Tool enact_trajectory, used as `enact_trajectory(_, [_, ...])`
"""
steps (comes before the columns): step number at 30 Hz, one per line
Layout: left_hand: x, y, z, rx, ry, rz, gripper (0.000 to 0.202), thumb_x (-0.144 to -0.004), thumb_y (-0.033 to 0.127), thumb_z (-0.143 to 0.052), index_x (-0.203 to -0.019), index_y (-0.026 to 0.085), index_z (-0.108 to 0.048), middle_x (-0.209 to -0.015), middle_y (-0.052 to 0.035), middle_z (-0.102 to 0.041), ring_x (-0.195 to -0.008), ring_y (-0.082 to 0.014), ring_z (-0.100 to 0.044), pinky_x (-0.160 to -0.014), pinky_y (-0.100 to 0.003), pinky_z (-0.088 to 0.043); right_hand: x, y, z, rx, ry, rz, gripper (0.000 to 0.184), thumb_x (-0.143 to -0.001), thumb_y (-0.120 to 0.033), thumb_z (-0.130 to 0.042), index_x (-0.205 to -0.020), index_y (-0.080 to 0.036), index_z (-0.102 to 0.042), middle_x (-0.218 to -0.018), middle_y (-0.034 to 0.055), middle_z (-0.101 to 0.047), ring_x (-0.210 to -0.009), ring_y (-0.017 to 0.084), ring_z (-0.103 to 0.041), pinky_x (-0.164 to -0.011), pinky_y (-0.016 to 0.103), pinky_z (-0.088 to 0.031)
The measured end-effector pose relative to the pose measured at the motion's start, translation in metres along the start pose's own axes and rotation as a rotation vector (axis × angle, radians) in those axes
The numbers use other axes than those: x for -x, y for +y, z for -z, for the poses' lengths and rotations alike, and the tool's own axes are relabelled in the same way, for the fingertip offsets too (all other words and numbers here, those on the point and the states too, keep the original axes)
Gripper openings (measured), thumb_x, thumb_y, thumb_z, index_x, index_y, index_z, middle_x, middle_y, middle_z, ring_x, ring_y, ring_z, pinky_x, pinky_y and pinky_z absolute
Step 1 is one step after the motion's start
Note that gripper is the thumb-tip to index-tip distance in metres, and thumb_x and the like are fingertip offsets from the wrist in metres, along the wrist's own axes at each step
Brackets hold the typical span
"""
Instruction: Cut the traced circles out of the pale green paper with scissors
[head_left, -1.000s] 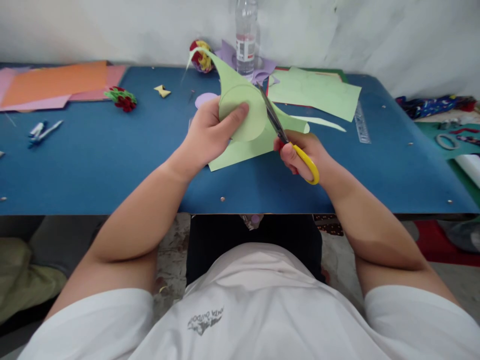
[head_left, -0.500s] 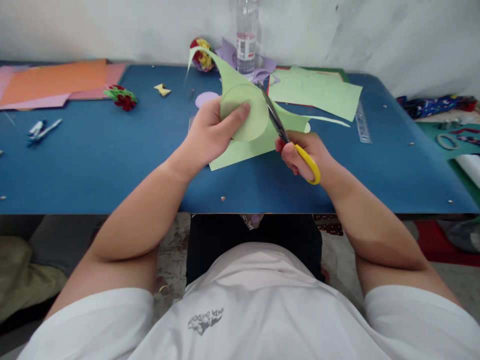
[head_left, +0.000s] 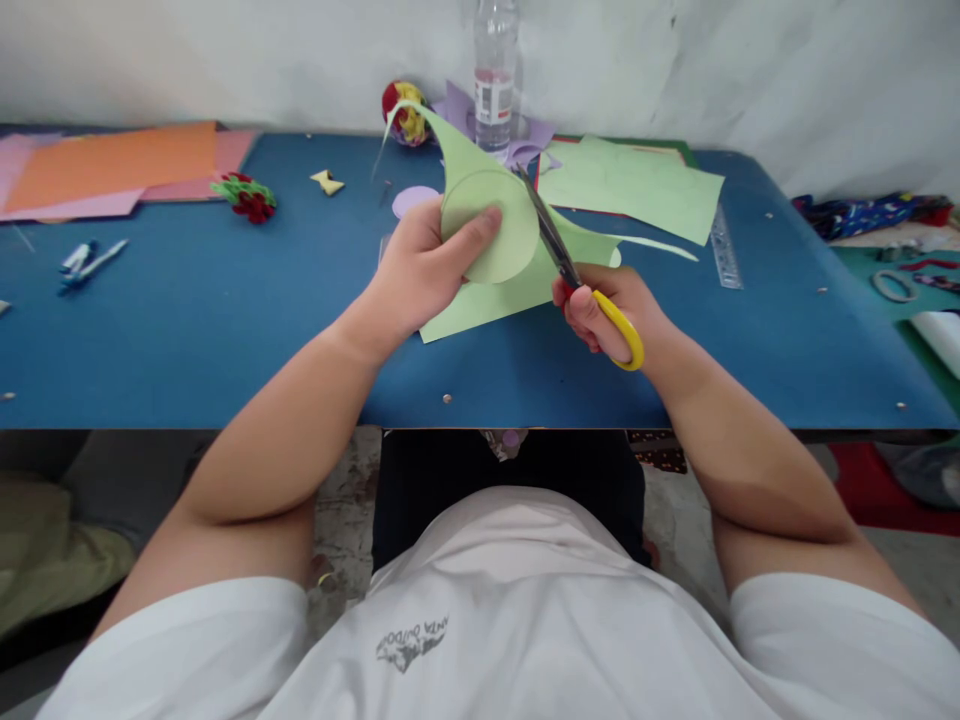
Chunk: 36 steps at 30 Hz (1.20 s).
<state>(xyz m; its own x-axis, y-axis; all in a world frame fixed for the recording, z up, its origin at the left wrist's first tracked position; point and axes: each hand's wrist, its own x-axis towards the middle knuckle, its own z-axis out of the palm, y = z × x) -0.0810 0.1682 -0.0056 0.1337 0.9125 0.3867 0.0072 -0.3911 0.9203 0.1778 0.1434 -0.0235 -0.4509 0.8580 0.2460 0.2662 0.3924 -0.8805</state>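
My left hand [head_left: 442, 250] is closed on a light green sheet of paper [head_left: 506, 235], thumb on top of a rounded part with a curved outline. A thin curling strip of the sheet sticks up at the upper left, and another runs out to the right. In my right hand [head_left: 607, 310] is a pair of scissors [head_left: 553, 240] with yellow and red handles. Their blades point up and left, along the right edge of the rounded part, and look nearly closed. Below them lies more light green paper [head_left: 480, 310].
Behind my hands stand a plastic bottle [head_left: 493, 100], a red and yellow paper ball [head_left: 406, 112] and purple scraps [head_left: 459, 105]. Green sheets [head_left: 637, 185] and a clear ruler [head_left: 724, 250] lie right. Orange sheets [head_left: 112, 165], a paper flower [head_left: 247, 197] and pens [head_left: 94, 265] are left.
Hardly anything differs. The whole view has shifted very slightly, and both hands keep their hold on the paper and the scissors.
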Motion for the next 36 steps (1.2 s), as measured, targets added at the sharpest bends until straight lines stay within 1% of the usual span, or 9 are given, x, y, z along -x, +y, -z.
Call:
enact_trajectory(4, [0.0009, -0.0009, 0.0004, -0.005, 0.004, -0.017, 0.030, -0.110, 0.039, -0.080, -0.089, 0.017, -0.080, -0.076, -0.0020, -0.069, -0.068, -0.0120, -0.061, -0.060, -0.028, -0.044, 0.0003, -0.0015, 0.0003, 0.030, 0.003, -0.006, 0.080, -0.091, -0.103, -0.062, -0.089, -0.023, -0.062, -0.066, 0.0001, -0.048, -0.061, 0.018, -0.043, -0.055, 0.034, -0.033])
enact_trajectory(7, [0.0001, -0.0039, 0.0002, -0.002, 0.023, -0.012, 0.024, -0.108, 0.033, -0.080, -0.090, 0.017, -0.083, -0.080, -0.0027, -0.076, -0.071, -0.0124, -0.067, -0.063, -0.027, -0.049, 0.0008, -0.0011, 0.0002, 0.037, 0.006, -0.015, 0.080, -0.091, -0.104, -0.061, -0.088, -0.024, -0.061, -0.067, 0.0007, -0.048, -0.061, 0.018, -0.043, -0.054, 0.035, -0.033])
enact_trajectory(9, [-0.0004, -0.0057, 0.0002, 0.004, 0.031, -0.011, 0.020, -0.106, 0.032, -0.080, -0.092, 0.018, -0.085, -0.083, -0.0029, -0.079, -0.073, -0.0146, -0.071, -0.064, -0.028, -0.053, 0.0013, -0.0009, 0.0002, 0.039, 0.004, -0.027, 0.080, -0.091, -0.104, -0.061, -0.088, -0.024, -0.061, -0.067, 0.0010, -0.048, -0.061, 0.018, -0.043, -0.053, 0.035, -0.033])
enact_trajectory(12, [-0.0004, -0.0072, 0.0008, 0.032, 0.032, -0.037, 0.022, -0.102, 0.038, -0.085, -0.092, 0.019, -0.085, -0.083, -0.0038, -0.077, -0.076, -0.0187, -0.072, -0.067, -0.031, -0.056, 0.0020, -0.0005, 0.0003, 0.035, 0.005, -0.047, 0.080, -0.090, -0.105, -0.061, -0.088, -0.024, -0.060, -0.066, 0.0005, -0.047, -0.060, 0.019, -0.043, -0.052, 0.035, -0.034])
enact_trajectory(15, [-0.0003, -0.0070, 0.0020, 0.041, 0.041, -0.066, 0.033, -0.097, 0.044, -0.093, -0.080, 0.019, -0.080, -0.077, -0.0041, -0.072, -0.068, -0.0165, -0.062, -0.061, -0.031, -0.048, 0.0020, 0.0005, 0.0007, 0.029, -0.001, -0.038, 0.080, -0.091, -0.104, -0.061, -0.086, -0.025, -0.059, -0.064, 0.0001, -0.046, -0.059, 0.018, -0.043, -0.052, 0.035, -0.034])
enact_trajectory(18, [-0.0004, -0.0059, 0.0027, 0.022, 0.048, -0.069, 0.040, -0.096, 0.046, -0.094, -0.073, 0.020, -0.075, -0.071, -0.0029, -0.066, -0.064, -0.0151, -0.056, -0.057, -0.030, -0.043, 0.0010, 0.0012, 0.0014, 0.024, -0.016, -0.026, 0.078, -0.093, -0.103, -0.061, -0.086, -0.025, -0.058, -0.064, 0.0001, -0.047, -0.058, 0.018, -0.043, -0.052, 0.034, -0.033])
enact_trajectory(24, [-0.0010, -0.0027, 0.0019, 0.023, 0.078, -0.031, 0.026, -0.098, 0.027, -0.089, -0.076, 0.018, -0.079, -0.073, -0.0013, -0.068, -0.067, -0.0156, -0.066, -0.060, -0.026, -0.050, 0.0002, -0.0022, 0.0005, 0.022, -0.003, -0.035, 0.082, -0.089, -0.106, -0.062, -0.089, -0.024, -0.062, -0.067, 0.0005, -0.049, -0.059, 0.017, -0.042, -0.052, 0.034, -0.033])
enact_trajectory(30, [0.0001, 0.0011, 0.0011, 0.004, 0.077, -0.036, 0.024, -0.096, 0.027, -0.088, -0.076, 0.019, -0.079, -0.074, -0.0009, -0.071, -0.067, -0.0148, -0.065, -0.057, -0.024, -0.049, 0.0015, -0.0013, 0.0007, 0.029, -0.005, -0.041, 0.081, -0.091, -0.104, -0.061, -0.086, -0.024, -0.060, -0.065, 0.0010, -0.049, -0.059, 0.018, -0.044, -0.052, 0.034, -0.033])
enact_trajectory(36, [-0.0031, -0.0072, 0.0046, 0.018, 0.078, -0.028, 0.025, -0.098, 0.031, -0.092, -0.081, 0.019, -0.078, -0.076, -0.0028, -0.071, -0.071, -0.0173, -0.067, -0.061, -0.030, -0.048, 0.0018, -0.0007, 0.0013, 0.032, -0.003, -0.040, 0.079, -0.092, -0.103, -0.060, -0.085, -0.024, -0.059, -0.066, 0.0008, -0.047, -0.059, 0.018, -0.043, -0.052, 0.035, -0.032])
